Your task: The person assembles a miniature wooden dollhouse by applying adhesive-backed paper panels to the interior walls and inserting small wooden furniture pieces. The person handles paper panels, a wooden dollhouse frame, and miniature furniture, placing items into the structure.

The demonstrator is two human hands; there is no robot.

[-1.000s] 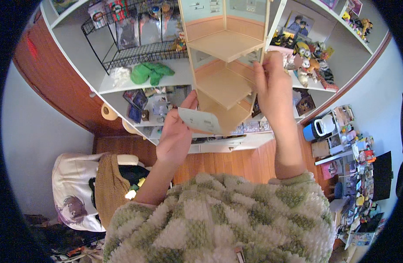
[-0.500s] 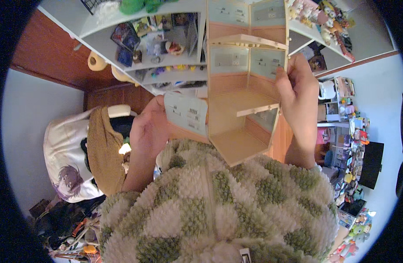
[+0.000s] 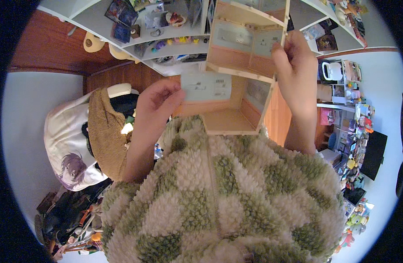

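Observation:
A wooden miniature house [image 3: 231,121] with stacked open rooms is held up before my chest, its top running out of view. Pale blue and pink printed walls line its rooms. My right hand [image 3: 294,72] is closed on the house's right side post, at the middle room. My left hand [image 3: 160,101] pinches the left edge of a loose wall panel [image 3: 206,89], blue above and pink below, with small printed pictures. This panel overlaps the opening of the lowest room; whether it touches the house's inner wall I cannot tell.
White shelves [image 3: 175,33] with figures and cards stand ahead. To the left, a chair holds a white cloth [image 3: 63,136] and a brown fleece [image 3: 106,140]. A cluttered desk with a dark monitor [image 3: 374,155] is at the right. My fluffy green and cream jacket [image 3: 219,188] lies below the house.
The house has risen and tilted, so less of its top shows. My left hand has brought the wall panel rightward and up, from beside the house to over its lowest room.

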